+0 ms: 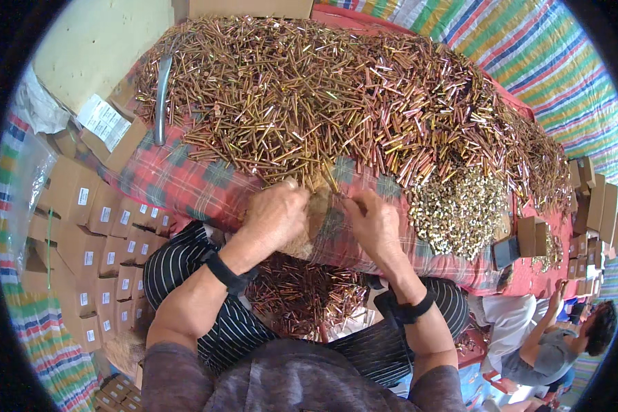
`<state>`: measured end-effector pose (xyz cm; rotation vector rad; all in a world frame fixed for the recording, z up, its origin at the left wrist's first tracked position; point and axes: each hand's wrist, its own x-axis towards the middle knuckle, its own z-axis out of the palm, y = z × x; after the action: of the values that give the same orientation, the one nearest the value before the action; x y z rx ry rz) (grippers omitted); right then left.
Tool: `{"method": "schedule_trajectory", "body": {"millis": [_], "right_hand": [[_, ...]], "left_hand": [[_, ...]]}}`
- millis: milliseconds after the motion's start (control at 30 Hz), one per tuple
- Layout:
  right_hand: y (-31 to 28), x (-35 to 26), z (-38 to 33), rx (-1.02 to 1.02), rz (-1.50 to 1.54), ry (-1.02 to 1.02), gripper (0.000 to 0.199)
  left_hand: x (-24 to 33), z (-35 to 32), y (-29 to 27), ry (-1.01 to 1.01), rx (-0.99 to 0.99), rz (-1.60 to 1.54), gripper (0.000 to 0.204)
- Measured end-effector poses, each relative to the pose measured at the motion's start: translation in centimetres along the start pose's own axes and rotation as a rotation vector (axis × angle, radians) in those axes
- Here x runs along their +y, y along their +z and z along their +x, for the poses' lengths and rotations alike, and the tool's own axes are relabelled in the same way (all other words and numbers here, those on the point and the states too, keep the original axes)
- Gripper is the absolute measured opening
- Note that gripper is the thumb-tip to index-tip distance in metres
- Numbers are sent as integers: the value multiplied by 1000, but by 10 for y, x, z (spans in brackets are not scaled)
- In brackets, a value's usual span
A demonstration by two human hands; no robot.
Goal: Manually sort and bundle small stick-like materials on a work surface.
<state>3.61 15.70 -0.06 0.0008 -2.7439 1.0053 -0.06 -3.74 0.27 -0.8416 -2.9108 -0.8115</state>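
A wide heap of thin, copper and gold coloured metal rods covers the table in front of me. At its near edge my left hand is closed, its fingertips curled beside some rods; whatever it grips is hidden. To its right my right hand is pinched, with thumb and forefinger at the near end of a slim gold-coloured rod. A worn brown patch of the table edge lies between the hands. More rods lie heaped below, between my knees.
Right of my right hand lies a pile of small, pale gold metal pieces. A curved metal bar rests on the heap's left side. Labelled cardboard boxes stack at left, and open cartons stand at right. Another person sits at far right.
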Motion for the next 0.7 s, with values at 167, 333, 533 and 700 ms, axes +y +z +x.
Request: {"method": "schedule_trajectory", "body": {"millis": [167,333,533,700], "right_hand": [[32,6,14,99,-191,-195,22],[37,7,15,19,-206,-144,27],[16,3,9,-7,706,373,20],[13,-4,3,-19,894,377,20]], "left_hand": [[-19,-2,-2,-20,47,193,8],[-19,6,5,46,112,185,6],[18,24,10,-222,260,-549,11],[20,36,50,-330,224,-1024,12]]}}
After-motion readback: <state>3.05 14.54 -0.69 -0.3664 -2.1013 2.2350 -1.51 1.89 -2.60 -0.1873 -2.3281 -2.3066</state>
